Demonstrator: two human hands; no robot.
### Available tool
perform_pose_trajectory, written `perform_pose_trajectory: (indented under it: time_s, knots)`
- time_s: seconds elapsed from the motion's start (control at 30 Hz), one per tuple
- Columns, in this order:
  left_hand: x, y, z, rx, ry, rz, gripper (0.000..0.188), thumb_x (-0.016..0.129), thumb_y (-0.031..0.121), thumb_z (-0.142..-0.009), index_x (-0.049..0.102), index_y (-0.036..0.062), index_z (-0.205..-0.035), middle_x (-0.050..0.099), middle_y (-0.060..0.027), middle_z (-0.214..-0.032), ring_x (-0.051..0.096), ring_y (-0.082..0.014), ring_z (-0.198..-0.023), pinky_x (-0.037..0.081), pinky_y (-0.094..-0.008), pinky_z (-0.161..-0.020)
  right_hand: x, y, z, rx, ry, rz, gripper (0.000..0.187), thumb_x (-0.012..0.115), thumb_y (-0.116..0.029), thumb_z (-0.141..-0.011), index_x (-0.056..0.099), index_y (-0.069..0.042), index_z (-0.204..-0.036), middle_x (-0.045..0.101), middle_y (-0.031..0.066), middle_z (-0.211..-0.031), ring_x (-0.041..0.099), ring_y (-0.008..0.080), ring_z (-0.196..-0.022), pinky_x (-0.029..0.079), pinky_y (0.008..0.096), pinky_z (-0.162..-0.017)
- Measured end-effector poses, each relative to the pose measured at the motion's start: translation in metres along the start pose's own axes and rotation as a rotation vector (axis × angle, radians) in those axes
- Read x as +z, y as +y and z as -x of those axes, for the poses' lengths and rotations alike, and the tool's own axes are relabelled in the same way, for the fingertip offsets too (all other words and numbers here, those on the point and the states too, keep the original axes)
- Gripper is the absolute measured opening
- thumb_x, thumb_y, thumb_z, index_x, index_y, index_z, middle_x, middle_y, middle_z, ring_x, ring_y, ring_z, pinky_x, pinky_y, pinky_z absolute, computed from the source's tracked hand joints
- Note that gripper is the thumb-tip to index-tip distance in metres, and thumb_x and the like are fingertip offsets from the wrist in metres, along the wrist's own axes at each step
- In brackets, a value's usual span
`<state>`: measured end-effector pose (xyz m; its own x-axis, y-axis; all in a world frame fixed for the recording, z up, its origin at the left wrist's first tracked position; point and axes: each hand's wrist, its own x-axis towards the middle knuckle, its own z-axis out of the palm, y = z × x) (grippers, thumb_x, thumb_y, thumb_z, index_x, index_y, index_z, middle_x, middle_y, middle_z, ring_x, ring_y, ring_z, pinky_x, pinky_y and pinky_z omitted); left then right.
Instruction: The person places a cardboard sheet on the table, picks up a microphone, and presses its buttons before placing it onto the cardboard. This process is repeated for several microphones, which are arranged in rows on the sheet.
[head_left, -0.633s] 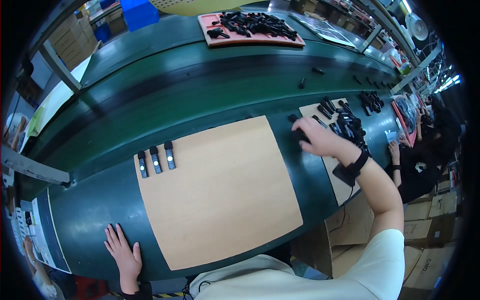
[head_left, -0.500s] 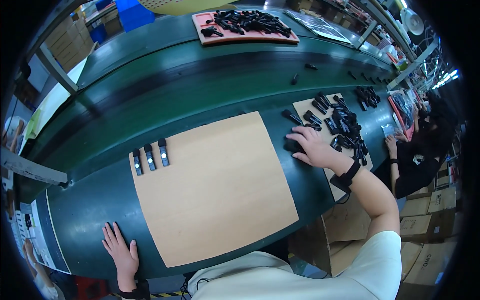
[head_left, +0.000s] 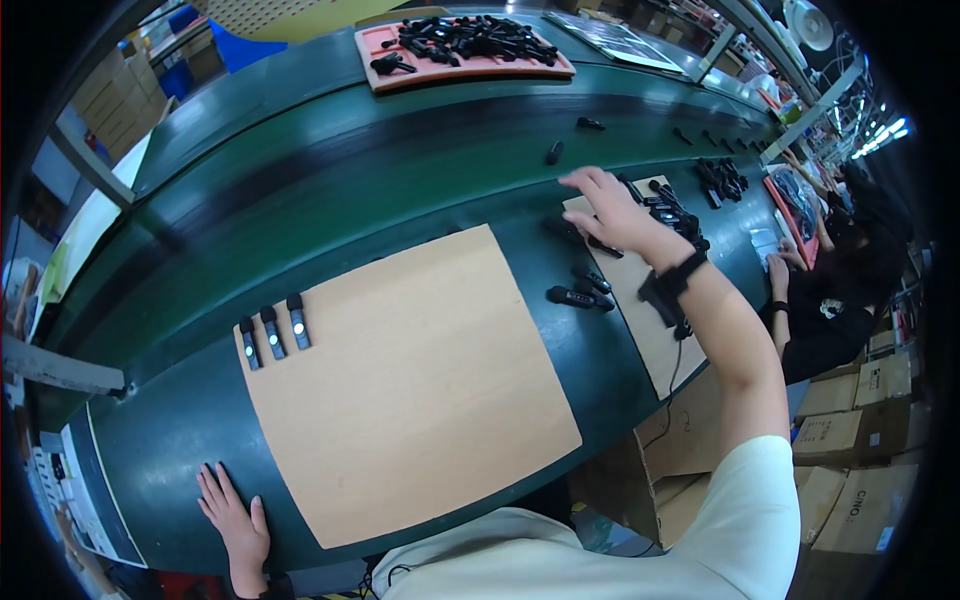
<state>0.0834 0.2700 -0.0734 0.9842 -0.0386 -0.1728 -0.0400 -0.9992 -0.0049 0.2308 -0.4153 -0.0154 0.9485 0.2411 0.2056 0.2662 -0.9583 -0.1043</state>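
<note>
My left hand (head_left: 235, 525) lies flat on the green work surface, its fingers spread, left of a large tan board (head_left: 410, 400). Three small black microphones with foam tops stand in a row at the board's far left corner, among them this microphone (head_left: 298, 322). To the right, my right hand (head_left: 612, 212) hovers with fingers stretched over the far end of a second tan board (head_left: 640, 330). Black microphones (head_left: 682, 220) are heaped on that board, partly hidden by the hand. A blurred dark microphone lies below its fingertips. Several more microphones (head_left: 572, 297) rest near the board's left edge.
A pink tray (head_left: 375, 78) piled with black microphones stands on the far ledge. Loose microphones (head_left: 555, 152) lie on the dark green belt. Another heap (head_left: 722, 180) sits at the right, near a person in black (head_left: 840, 300). Cardboard boxes (head_left: 830, 440) stand at the lower right.
My right hand has moved away from me, from the second board's left edge to its far end, uncovering microphones there. My left hand stays flat. The view has shifted slightly.
</note>
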Motion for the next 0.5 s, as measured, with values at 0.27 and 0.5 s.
perform_pose_trajectory:
  time_s: [0.27,0.5]
  knots:
    - [0.005,-0.011,0.003,0.013,0.045,-0.048,0.072,0.038,0.04,-0.099,0.016,0.0018,-0.155,0.012,-0.0206,-0.162,0.007,-0.0393,-0.151,0.007,-0.0589,-0.117,0.031,0.036,-0.098,0.201,-0.132,0.289,0.04,0.058,-0.023,-0.094,0.054,-0.017,-0.134,0.049,0.0141,-0.136,0.048,0.0333,-0.126,0.041,0.0448,-0.103]
    - [0.002,-0.008,0.003,-0.012,0.029,-0.052,0.074,0.037,0.044,-0.098,0.016,0.0024,-0.156,0.012,-0.0208,-0.162,0.007,-0.0399,-0.15,0.007,-0.0602,-0.116,0.032,0.023,-0.132,0.332,-0.376,0.361,0.033,0.053,-0.013,-0.096,0.057,-0.016,-0.128,0.055,0.0129,-0.134,0.05,0.0311,-0.128,0.044,0.0428,-0.101]
